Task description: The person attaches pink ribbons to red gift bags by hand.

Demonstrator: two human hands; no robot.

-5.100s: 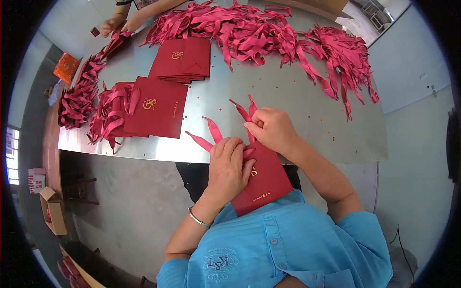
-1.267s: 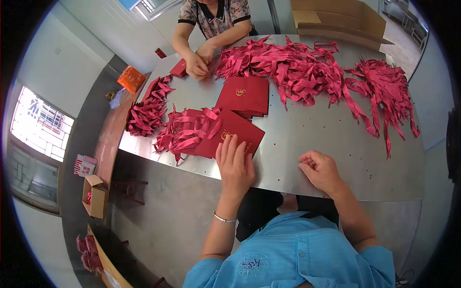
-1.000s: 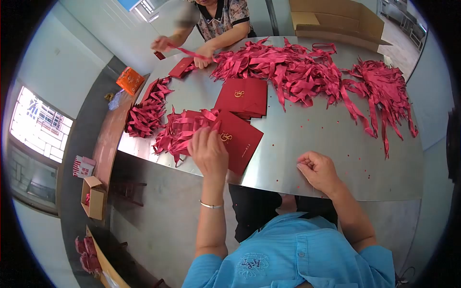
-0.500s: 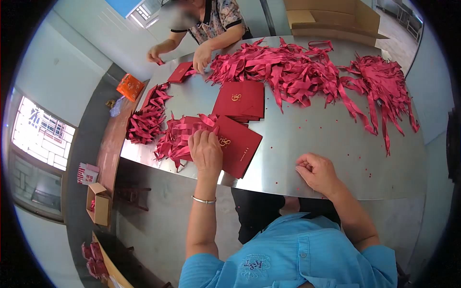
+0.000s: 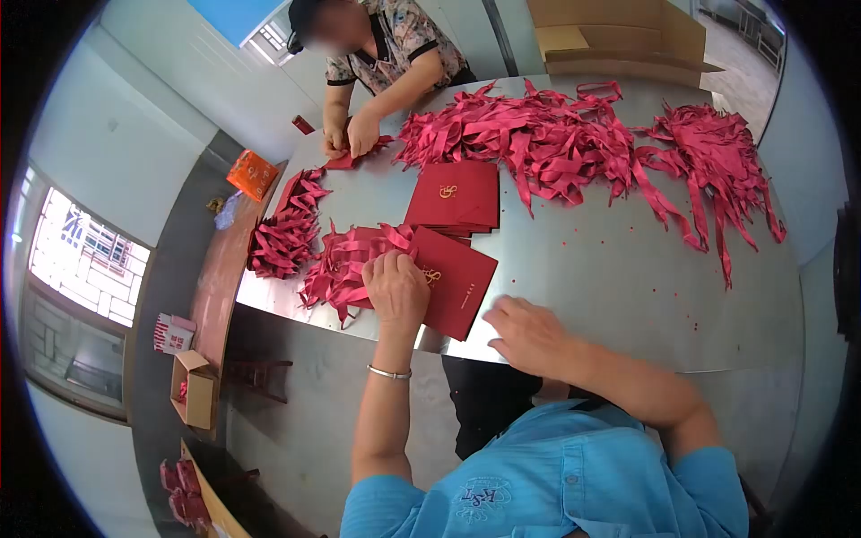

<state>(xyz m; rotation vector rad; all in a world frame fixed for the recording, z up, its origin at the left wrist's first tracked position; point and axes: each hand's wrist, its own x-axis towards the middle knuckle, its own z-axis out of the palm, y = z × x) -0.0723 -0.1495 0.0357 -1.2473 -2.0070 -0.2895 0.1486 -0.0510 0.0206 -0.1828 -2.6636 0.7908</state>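
Note:
My left hand is closed at the left edge of a red paper bag with gold print, its fingertips partly hidden. Pink-red ribbons lie just left of that hand, over more red bags. My right hand hovers near the table's front edge, to the right of the bag. Its fingers are apart and somewhat blurred, and nothing shows in them. Behind the front bag sits a stack of red paper bags with the same gold print.
A large heap of ribbons covers the back of the metal table, with another bundle at right. Ribboned bags stand at the left edge. Opposite, a co-worker's hands handle a red bag. A cardboard box stands behind.
My right hand has moved left toward the front bag, and its fingers have spread. My left hand stays at the bag's edge. The co-worker's hands have come together over a red bag.

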